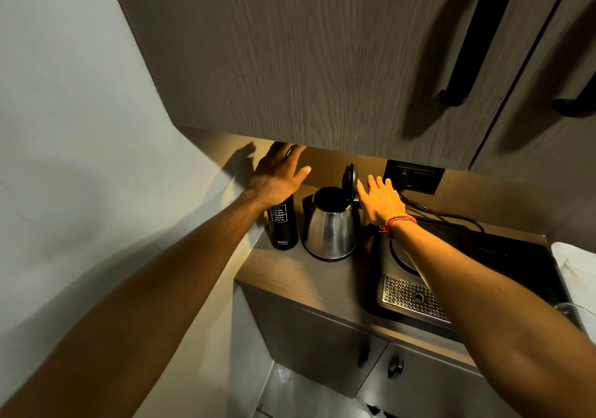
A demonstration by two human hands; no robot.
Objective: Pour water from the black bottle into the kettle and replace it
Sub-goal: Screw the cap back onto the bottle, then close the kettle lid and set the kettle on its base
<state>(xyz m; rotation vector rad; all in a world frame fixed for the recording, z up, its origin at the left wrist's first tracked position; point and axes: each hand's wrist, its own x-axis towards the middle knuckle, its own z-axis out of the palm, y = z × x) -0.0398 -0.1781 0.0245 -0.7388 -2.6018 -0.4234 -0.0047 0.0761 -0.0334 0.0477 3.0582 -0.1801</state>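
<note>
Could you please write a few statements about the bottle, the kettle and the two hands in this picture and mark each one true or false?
1. The kettle has its lid standing open. True.
2. The black bottle stands to the right of the kettle. False: it stands to the kettle's left, upright on the counter.
3. The left hand is above the bottle's top with fingers spread. True.
4. The right hand grips the bottle. False: it is open, beside the kettle's lid.
5. The right wrist is bare. False: it wears a bracelet.
</note>
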